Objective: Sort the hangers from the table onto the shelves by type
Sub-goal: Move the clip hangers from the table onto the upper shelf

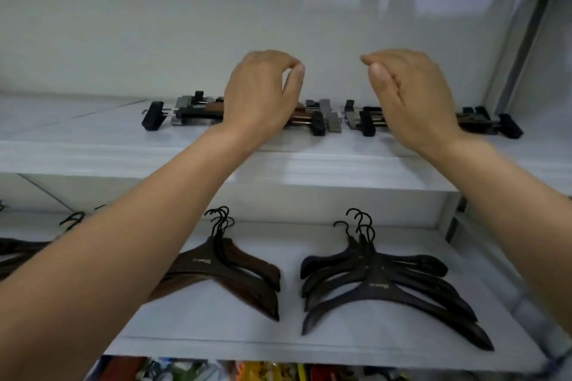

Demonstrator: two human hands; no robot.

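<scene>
From the head view, both hands hover over the upper shelf. The left hand and the right hand have loosely curled fingers, thumbs close to the fingertips, and hold nothing that shows.

The sorting looks well advanced. Under the hands, two bundles of clip hangers lie side by side on the upper shelf, the left bundle and the right bundle. On the lower shelf, brown coat hangers lie left of black coat hangers, the stacks apart. Another dark pile shows at the far left, partly hidden by the forearm. The table is out of sight, so I cannot tell what remains there.

Bare shelf lies left of the clip bundles. On the right, the last clips sit near the shelf upright, leaving little room there. The clips lie set back from the front lip.
</scene>
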